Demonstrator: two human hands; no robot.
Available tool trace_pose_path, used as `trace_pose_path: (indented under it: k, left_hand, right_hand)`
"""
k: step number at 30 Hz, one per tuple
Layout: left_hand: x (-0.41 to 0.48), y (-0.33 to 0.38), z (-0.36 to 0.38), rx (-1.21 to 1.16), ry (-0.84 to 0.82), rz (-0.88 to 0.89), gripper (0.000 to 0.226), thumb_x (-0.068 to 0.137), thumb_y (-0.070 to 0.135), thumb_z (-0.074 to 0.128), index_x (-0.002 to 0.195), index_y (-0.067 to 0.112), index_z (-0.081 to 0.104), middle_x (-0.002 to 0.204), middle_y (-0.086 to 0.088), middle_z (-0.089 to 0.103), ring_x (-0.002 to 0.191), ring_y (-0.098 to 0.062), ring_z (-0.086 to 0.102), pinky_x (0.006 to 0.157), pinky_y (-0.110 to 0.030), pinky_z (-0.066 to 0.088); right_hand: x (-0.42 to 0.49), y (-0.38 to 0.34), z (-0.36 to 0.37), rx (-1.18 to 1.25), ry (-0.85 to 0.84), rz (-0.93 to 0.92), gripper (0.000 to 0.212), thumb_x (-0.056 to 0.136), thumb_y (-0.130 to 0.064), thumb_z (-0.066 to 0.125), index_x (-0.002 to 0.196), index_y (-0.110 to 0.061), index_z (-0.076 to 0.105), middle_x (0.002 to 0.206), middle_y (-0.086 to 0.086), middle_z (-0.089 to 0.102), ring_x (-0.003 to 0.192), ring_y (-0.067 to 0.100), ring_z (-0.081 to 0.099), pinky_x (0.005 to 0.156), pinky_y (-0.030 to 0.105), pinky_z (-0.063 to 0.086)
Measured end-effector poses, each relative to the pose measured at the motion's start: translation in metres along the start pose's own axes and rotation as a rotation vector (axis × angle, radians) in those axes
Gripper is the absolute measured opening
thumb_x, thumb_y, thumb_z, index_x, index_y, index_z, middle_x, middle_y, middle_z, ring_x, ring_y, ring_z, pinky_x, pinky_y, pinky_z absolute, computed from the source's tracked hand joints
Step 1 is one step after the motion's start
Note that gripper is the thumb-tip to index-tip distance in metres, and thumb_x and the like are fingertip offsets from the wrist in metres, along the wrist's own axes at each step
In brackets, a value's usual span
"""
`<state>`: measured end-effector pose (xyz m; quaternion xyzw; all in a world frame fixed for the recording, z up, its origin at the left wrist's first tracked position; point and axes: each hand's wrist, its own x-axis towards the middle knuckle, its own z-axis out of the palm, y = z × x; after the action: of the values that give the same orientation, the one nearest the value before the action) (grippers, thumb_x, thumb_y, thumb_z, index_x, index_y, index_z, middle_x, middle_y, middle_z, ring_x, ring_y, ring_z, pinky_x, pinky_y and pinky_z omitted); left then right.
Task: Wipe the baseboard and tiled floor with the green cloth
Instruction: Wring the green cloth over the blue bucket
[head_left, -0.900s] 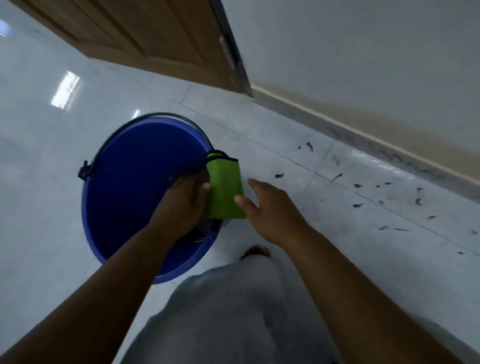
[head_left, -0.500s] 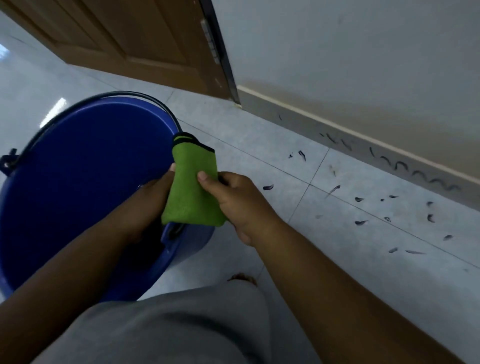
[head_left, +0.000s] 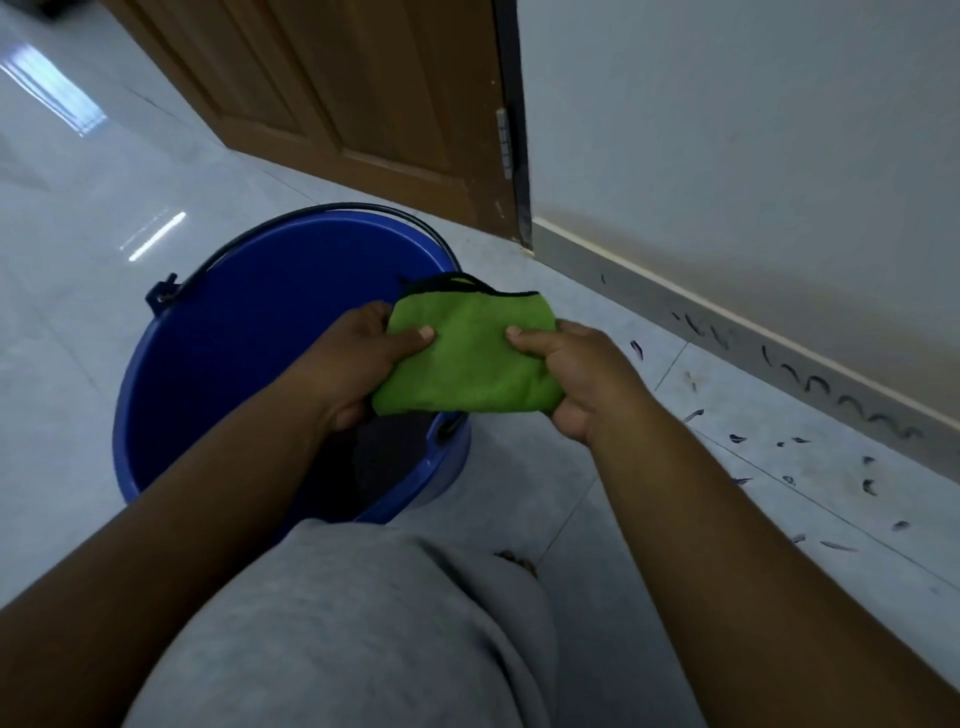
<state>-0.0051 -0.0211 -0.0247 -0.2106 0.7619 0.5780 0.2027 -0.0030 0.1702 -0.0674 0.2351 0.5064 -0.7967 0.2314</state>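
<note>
We grip the cloth (head_left: 470, 358) with both hands, left (head_left: 358, 364) and right (head_left: 582, 379), over the bucket (head_left: 234, 322) rim. Baseboard (head_left: 779, 358) and floor (head_left: 779, 467) marks remain; wiping not yet begun.

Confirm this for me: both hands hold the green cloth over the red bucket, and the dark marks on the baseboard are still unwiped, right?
Not quite: the bucket is blue, not red, as the head view shows. Otherwise right: both hands, left and right, hold the green cloth over it, and the baseboard marks remain unwiped.

Bare forearms, no sleeves — grey sweatpants (head_left: 363, 623) over a bent knee
</note>
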Motion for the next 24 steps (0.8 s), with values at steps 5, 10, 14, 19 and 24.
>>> trace_pose_path:
  k: [5,10,14,19,24]
  left_hand:
    - [-0.014,0.053,0.011,0.467,0.013,0.285,0.038,0.09,0.022,0.072,0.125,0.018,0.059,0.118,-0.003,0.069,0.105,-0.019,0.066,0.093,-0.04,0.055]
    - [-0.012,0.096,0.073,0.589,-0.177,0.363,0.04,0.094,0.017,0.067,0.133,0.01,0.058,0.127,-0.011,0.065,0.114,-0.025,0.063,0.101,-0.045,0.052]
    - [-0.011,0.108,0.144,0.317,-0.391,0.112,0.041,0.103,0.04,0.05,0.123,0.007,0.061,0.118,-0.021,0.068,0.103,-0.034,0.069,0.082,-0.046,0.061]
    - [0.006,0.096,0.206,-0.176,-0.713,-0.21,0.098,0.088,0.082,0.023,0.139,0.005,0.052,0.133,-0.025,0.058,0.125,-0.044,0.055,0.106,-0.062,0.042]
    - [0.025,0.051,0.257,-0.454,-0.771,-0.268,0.11,0.079,0.092,0.016,0.121,0.004,0.067,0.098,-0.014,0.06,0.101,-0.027,0.056,0.113,-0.05,0.037]
  right_hand:
    - [-0.018,-0.031,-0.019,-0.152,0.049,-0.285,0.018,0.091,-0.003,0.062,0.101,-0.016,0.065,0.092,-0.001,0.071,0.084,0.016,0.07,0.07,0.031,0.059]
    - [-0.045,-0.066,-0.052,-0.287,0.108,-0.42,0.033,0.093,-0.003,0.055,0.119,-0.023,0.06,0.111,0.002,0.069,0.101,0.022,0.066,0.088,0.043,0.056]
    - [-0.057,-0.079,-0.083,-0.361,0.215,-0.369,0.023,0.097,-0.017,0.049,0.108,-0.028,0.066,0.106,0.001,0.07,0.099,0.025,0.065,0.094,0.049,0.052]
    - [-0.052,-0.072,-0.124,-0.385,0.367,-0.329,0.031,0.087,-0.048,0.062,0.101,-0.022,0.07,0.094,-0.002,0.074,0.086,0.019,0.071,0.082,0.044,0.059]
    - [-0.027,-0.056,-0.174,-0.466,0.555,-0.333,0.02,0.081,-0.028,0.068,0.093,-0.012,0.069,0.088,0.012,0.073,0.081,0.03,0.071,0.071,0.053,0.06]
